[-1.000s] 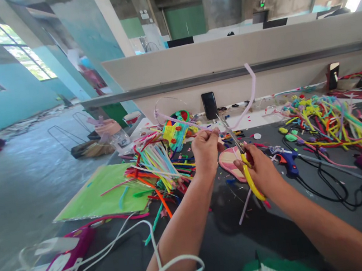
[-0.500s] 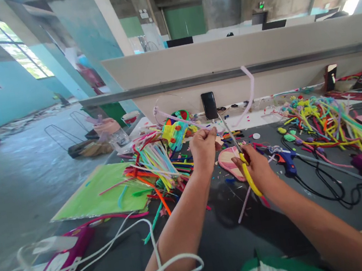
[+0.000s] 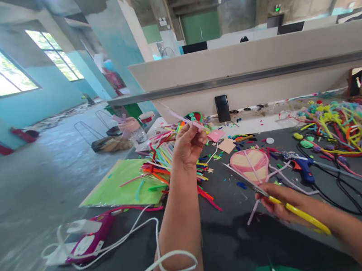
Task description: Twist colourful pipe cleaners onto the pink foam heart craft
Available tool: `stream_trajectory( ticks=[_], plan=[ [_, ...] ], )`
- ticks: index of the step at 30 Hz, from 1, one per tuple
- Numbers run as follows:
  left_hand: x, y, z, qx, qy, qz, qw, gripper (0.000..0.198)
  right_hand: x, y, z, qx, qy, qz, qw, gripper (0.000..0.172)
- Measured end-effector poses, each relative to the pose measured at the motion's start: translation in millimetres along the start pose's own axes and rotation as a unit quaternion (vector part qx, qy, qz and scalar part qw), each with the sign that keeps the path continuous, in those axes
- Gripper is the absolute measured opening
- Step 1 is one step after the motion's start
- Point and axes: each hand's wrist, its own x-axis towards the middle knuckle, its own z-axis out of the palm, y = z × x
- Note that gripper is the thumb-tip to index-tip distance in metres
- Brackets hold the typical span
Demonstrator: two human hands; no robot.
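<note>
My left hand [image 3: 187, 145] is raised above the dark table [image 3: 239, 241], its fingers pinched on a short piece of pale pink pipe cleaner [image 3: 181, 119]. My right hand [image 3: 286, 206] is low and closer to me, closed round yellow-handled scissors [image 3: 274, 201] whose blades point left and away. Beyond the blades lies a pink heart-shaped foam piece [image 3: 249, 164]. Loose pale pink strands [image 3: 281, 170] rest beside it on the table.
A heap of coloured pipe cleaners [image 3: 167, 156] lies on a green sheet [image 3: 120, 188] at left; another heap [image 3: 348, 127] is at right. A blue glue gun [image 3: 305, 170] with black cable, a magenta glue gun [image 3: 89, 239] with white cable, and a phone [image 3: 222, 108] against the partition.
The long pink strand that stood up from my left hand is gone; only a short piece remains. My right hand dropped down and back with the scissors. The view swung left.
</note>
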Motion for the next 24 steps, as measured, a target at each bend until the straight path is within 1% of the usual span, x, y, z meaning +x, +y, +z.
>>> stream_trajectory(
  ticks=[2, 4, 5, 7, 10, 12, 14, 16, 18, 20, 22, 24],
  plan=[
    [-6.1, 0.6, 2.8, -0.012, -0.065, 0.022, 0.998, 0.028, -6.6, -0.8, 0.1, 0.109, -0.017, 0.032, 0.993, 0.047],
    [-10.7, -1.6, 6.1, -0.005, -0.101, 0.047, 0.994, 0.028, -9.6, -5.4, 0.8, 0.191, -0.018, 0.035, 0.981, 0.044],
    [-12.3, -3.0, 7.6, 0.002, -0.111, 0.057, 0.992, 0.030, -10.1, -8.7, 1.7, 0.213, -0.017, 0.026, 0.977, 0.044],
    [-14.5, -5.8, 9.7, 0.016, -0.124, 0.070, 0.990, 0.033, -9.9, -15.5, 5.0, 0.215, -0.007, 0.008, 0.977, 0.044],
    [-16.4, -8.7, 11.0, 0.037, -0.145, 0.081, 0.986, 0.035, -6.5, -21.2, 12.0, 0.141, 0.044, -0.002, 0.989, 0.044],
    [-17.6, -9.1, 10.8, 0.040, -0.163, 0.086, 0.982, 0.034, -2.7, -20.2, 14.0, 0.076, 0.082, -0.014, 0.994, 0.043],
    [-18.5, -8.1, 9.8, 0.036, -0.185, 0.088, 0.978, 0.031, 0.9, -16.1, 11.5, -0.013, 0.111, -0.019, 0.994, 0.040],
    [-19.0, -6.1, 7.8, 0.034, -0.208, 0.083, 0.974, 0.029, 2.7, -10.6, 6.3, -0.138, 0.119, 0.009, 0.983, 0.036],
    [-19.1, -4.4, 5.1, 0.039, -0.229, 0.071, 0.970, 0.026, 2.5, -4.5, 3.2, -0.267, 0.103, 0.060, 0.956, 0.035],
    [-19.0, -4.5, 2.6, 0.045, -0.255, 0.052, 0.964, 0.024, 1.3, 1.4, 5.7, -0.360, 0.079, 0.093, 0.925, 0.042],
    [-19.1, -7.2, 1.2, 0.052, -0.273, 0.032, 0.960, 0.025, 1.1, 6.0, 12.5, -0.407, 0.050, 0.096, 0.907, 0.058],
    [-19.6, -11.8, 1.1, 0.065, -0.274, 0.015, 0.959, 0.027, 3.2, 6.9, 18.2, -0.414, 0.004, 0.085, 0.906, 0.077]
  ],
)
